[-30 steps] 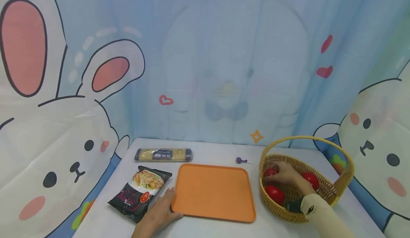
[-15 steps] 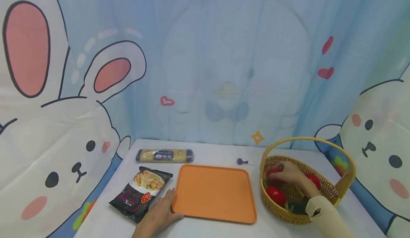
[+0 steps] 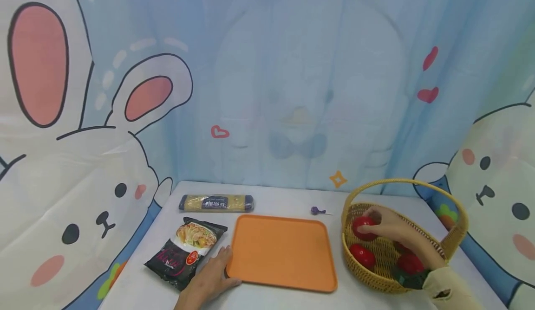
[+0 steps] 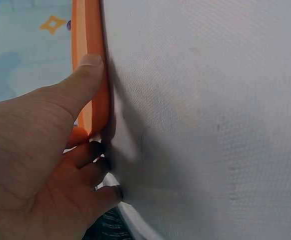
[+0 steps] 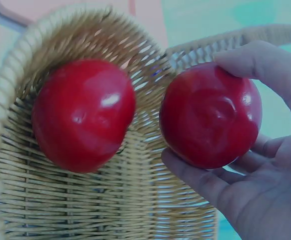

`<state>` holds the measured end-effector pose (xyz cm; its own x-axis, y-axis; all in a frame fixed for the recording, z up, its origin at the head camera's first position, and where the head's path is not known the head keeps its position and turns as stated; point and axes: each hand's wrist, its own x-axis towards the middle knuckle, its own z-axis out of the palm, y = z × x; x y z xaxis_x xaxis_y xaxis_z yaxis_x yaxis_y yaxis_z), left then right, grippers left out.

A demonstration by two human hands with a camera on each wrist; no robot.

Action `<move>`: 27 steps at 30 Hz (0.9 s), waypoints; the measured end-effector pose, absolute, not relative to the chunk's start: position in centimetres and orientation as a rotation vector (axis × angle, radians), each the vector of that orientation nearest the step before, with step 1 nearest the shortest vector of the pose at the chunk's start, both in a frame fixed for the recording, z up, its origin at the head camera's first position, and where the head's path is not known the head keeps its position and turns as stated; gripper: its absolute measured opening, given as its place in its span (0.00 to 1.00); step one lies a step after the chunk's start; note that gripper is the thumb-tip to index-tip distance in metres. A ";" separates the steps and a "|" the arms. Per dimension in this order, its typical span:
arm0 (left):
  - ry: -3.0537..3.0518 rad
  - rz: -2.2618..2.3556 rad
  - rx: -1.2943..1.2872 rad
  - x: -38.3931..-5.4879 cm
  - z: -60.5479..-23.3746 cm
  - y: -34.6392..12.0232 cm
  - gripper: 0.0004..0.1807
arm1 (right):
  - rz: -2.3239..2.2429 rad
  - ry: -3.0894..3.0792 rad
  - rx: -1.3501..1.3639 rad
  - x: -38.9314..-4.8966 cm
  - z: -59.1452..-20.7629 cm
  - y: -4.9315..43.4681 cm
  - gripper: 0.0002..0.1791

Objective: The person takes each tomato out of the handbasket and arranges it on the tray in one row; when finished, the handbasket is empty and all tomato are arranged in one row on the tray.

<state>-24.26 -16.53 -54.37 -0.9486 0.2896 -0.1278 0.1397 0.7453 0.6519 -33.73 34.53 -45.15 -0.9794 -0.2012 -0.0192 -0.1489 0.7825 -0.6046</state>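
Note:
My right hand [image 3: 388,224] grips a shiny red apple [image 5: 210,117] between thumb and fingers, inside the far left part of a wicker basket [image 3: 368,280]. A second apple [image 3: 362,256] lies in the basket, left of the held one in the right wrist view. More red fruit [image 3: 411,262] shows below my right forearm, partly hidden. My left hand [image 3: 211,275] rests at the near left corner of an orange tray [image 3: 282,254]. In the left wrist view its thumb lies against the tray's outer wall, with the other fingers extended around the corner.
A black noodle bag [image 3: 185,254] lies left of the tray, close to my left hand. Behind are a spaghetti pack [image 3: 216,203] and a purple lollipop [image 3: 317,211]. The basket's tall handle [image 3: 403,180] arches over my right hand. A cartoon curtain [image 3: 292,92] hangs behind the table.
My right hand and forearm have shifted right, and the gripped apple has moved slightly right and shows more fully. More red fruit shows left of the forearm. My left hand stays at the tray corner.

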 end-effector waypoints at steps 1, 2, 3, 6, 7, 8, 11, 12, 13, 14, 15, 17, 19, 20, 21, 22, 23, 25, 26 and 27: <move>2.729 0.986 0.340 -24.2 -54.4 -16.5 0.50 | -0.979 2.885 -0.296 -33.5 -44.9 34.4 0.28; 2.732 0.983 0.339 -24.2 -54.3 -16.5 0.50 | -0.985 2.882 -0.311 -33.2 -44.7 34.4 0.29; 2.735 0.981 0.338 -24.2 -54.3 -16.5 0.50 | -0.991 2.876 -0.332 -33.0 -44.5 34.3 0.30; 2.743 0.974 0.342 -24.1 -54.2 -16.5 0.50 | -1.037 2.837 -0.423 -32.1 -43.7 34.0 0.29; 2.744 0.969 0.347 -24.2 -54.2 -16.5 0.50 | -1.057 2.819 -0.454 -31.8 -43.4 33.9 0.28; 2.748 0.963 0.355 -24.2 -54.2 -16.4 0.50 | -1.069 2.808 -0.490 -31.5 -43.2 33.8 0.26; 2.758 0.943 0.386 -24.2 -54.1 -16.3 0.49 | -1.133 2.757 -0.589 -30.9 -42.9 33.8 0.23; 2.760 0.941 0.393 -24.2 -54.1 -16.2 0.49 | -1.162 2.733 -0.614 -30.7 -42.8 33.7 0.23; 2.765 0.935 0.403 -24.2 -54.1 -16.2 0.49 | -1.193 2.704 -0.644 -30.4 -42.8 33.6 0.22; 2.769 0.932 0.409 -24.1 -54.1 -16.2 0.50 | -1.225 2.673 -0.682 -30.2 -42.7 33.3 0.22; 2.768 0.933 0.409 -24.1 -54.1 -16.2 0.50 | -1.265 2.633 -0.725 -30.0 -42.7 33.1 0.21; 2.772 0.932 0.411 -24.1 -54.1 -16.3 0.50 | -1.351 2.544 -0.803 -29.7 -42.6 32.3 0.20; 2.772 0.934 0.407 -24.1 -54.0 -16.3 0.51 | -1.405 2.482 -0.875 -29.4 -42.5 31.3 0.20; 2.773 0.937 0.404 -24.1 -54.0 -16.3 0.51 | -1.426 2.456 -0.905 -29.3 -42.5 30.8 0.20; 2.771 0.939 0.398 -24.1 -54.0 -16.3 0.51 | -1.445 2.431 -0.926 -29.2 -42.6 30.3 0.20; 2.772 0.939 0.396 -24.0 -54.0 -16.3 0.51 | -1.459 2.414 -0.942 -29.1 -42.7 29.7 0.20; 2.770 0.941 0.393 -24.1 -53.9 -16.3 0.51 | -1.465 2.400 -0.972 -29.0 -42.8 29.2 0.20; 2.768 0.939 0.388 -24.1 -53.9 -16.4 0.50 | -1.482 2.376 -1.016 -28.9 -42.9 28.2 0.19; 2.768 0.939 0.383 -24.0 -53.9 -16.4 0.50 | -1.498 2.358 -1.026 -28.8 -43.0 27.7 0.18; 2.764 0.941 0.370 -24.0 -54.0 -16.4 0.50 | -1.517 2.337 -1.037 -28.7 -43.2 27.3 0.18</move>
<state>-24.05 -16.42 -53.98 -0.9492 0.2966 -0.1054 0.1708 0.7665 0.6191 -28.70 27.26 -43.15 -0.7441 -0.6303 0.2213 -0.4587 0.2413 -0.8552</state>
